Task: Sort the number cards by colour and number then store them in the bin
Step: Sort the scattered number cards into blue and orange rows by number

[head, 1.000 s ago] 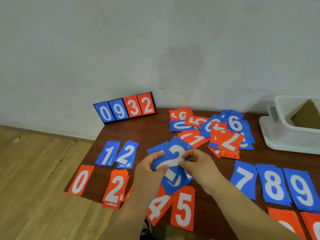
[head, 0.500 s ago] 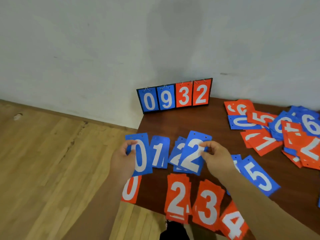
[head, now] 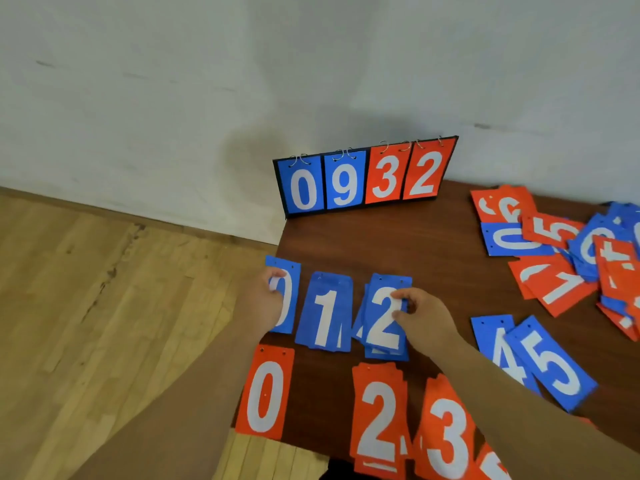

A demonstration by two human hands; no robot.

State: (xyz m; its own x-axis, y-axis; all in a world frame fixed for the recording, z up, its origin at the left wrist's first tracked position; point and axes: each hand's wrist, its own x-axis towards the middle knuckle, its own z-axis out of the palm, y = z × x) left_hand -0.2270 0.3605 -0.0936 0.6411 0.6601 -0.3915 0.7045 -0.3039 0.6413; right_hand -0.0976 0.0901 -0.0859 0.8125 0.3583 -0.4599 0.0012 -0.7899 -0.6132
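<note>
My left hand (head: pixel 265 299) holds a blue 0 card (head: pixel 288 299) at the table's left edge, thumb on its face. My right hand (head: pixel 424 317) pinches a blue 2 card (head: pixel 384 320) lying on a small stack of blue 2s. A blue 1 stack (head: pixel 325 317) lies between them. In the row nearer me lie a red 0 (head: pixel 265 396), a red 2 stack (head: pixel 379 420) and a red 3 stack (head: pixel 446 434). Blue 4 (head: pixel 493 344) and blue 5 (head: pixel 550 362) cards overlap at the right. The bin is out of view.
A flip scoreboard (head: pixel 363 178) reading 0 9 3 2 stands against the wall at the back of the brown table (head: pixel 398 244). A loose heap of mixed red and blue cards (head: pixel 561 251) covers the right side. Wooden floor (head: pixel 104 306) lies beyond the left edge.
My view has swung left, losing the bin. My hands split the fanned blue cards: the 0 went down at the left edge, the 2 onto the blue 2 stack.
</note>
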